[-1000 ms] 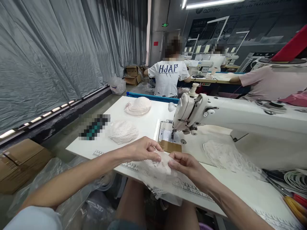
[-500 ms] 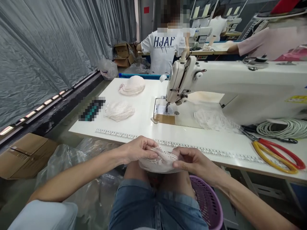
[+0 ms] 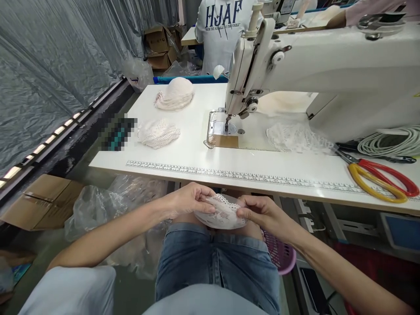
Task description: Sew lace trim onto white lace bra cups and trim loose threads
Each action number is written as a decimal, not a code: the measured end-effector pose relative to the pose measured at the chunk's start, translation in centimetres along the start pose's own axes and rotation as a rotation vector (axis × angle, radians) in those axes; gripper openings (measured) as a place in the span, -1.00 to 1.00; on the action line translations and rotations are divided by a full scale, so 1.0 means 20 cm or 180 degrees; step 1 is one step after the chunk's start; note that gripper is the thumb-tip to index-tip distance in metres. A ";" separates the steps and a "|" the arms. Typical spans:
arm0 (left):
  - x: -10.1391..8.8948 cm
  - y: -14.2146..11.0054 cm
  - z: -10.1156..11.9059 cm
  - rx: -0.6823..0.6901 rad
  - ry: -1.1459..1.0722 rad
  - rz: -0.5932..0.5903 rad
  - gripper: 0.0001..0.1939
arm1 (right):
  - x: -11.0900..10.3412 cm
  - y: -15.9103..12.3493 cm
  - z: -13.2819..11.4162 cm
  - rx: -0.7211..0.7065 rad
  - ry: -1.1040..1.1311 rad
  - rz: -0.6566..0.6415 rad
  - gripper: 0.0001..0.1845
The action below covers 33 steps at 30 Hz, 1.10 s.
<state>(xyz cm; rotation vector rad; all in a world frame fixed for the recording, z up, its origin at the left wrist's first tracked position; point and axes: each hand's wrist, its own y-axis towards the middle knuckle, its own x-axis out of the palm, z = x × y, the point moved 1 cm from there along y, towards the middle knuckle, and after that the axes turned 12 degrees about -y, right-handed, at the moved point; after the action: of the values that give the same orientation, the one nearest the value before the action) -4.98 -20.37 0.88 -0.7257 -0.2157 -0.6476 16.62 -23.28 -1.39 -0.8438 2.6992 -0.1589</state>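
Observation:
Over my lap, below the table's front edge, I hold a small white lace piece [image 3: 220, 213] between both hands. My left hand [image 3: 187, 200] pinches its left edge with fingers closed. My right hand [image 3: 259, 211] pinches its right edge, thumb on top. A white sewing machine [image 3: 295, 57] stands on the white table [image 3: 197, 157], its needle over the plate [image 3: 219, 128].
Two stacks of pale lace pieces [image 3: 173, 92] [image 3: 158, 133] lie on the table's left. More lace [image 3: 297, 137] lies under the machine arm. Red and yellow scissors [image 3: 382, 176] and a cord coil [image 3: 390, 141] sit right. A purple basket [image 3: 281, 254] is by my right knee. Another person [image 3: 223, 26] sits ahead.
Both hands brought the lace piece off the table edge and down toward my lap. My head tilted downward, so the table moved up in view.

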 end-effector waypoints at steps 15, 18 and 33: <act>0.01 0.06 -0.15 0.0217 -0.0164 0.0344 -0.72 | 0.08 0.00 0.06 0.0268 0.0090 -0.0023 -0.66; 0.01 0.05 -0.14 0.0403 0.0183 0.0374 -0.68 | 0.09 0.01 0.07 0.0453 0.0148 -0.0063 -0.62; 0.02 0.04 -0.09 0.0935 0.1401 0.0523 -0.67 | 0.12 0.03 0.11 0.0408 -0.0175 0.0073 -0.62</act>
<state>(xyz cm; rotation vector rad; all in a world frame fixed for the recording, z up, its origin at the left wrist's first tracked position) -4.17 -21.35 -0.81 -0.3021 0.1521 -0.5875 15.07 -24.10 -4.17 -0.7677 2.6149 -0.2956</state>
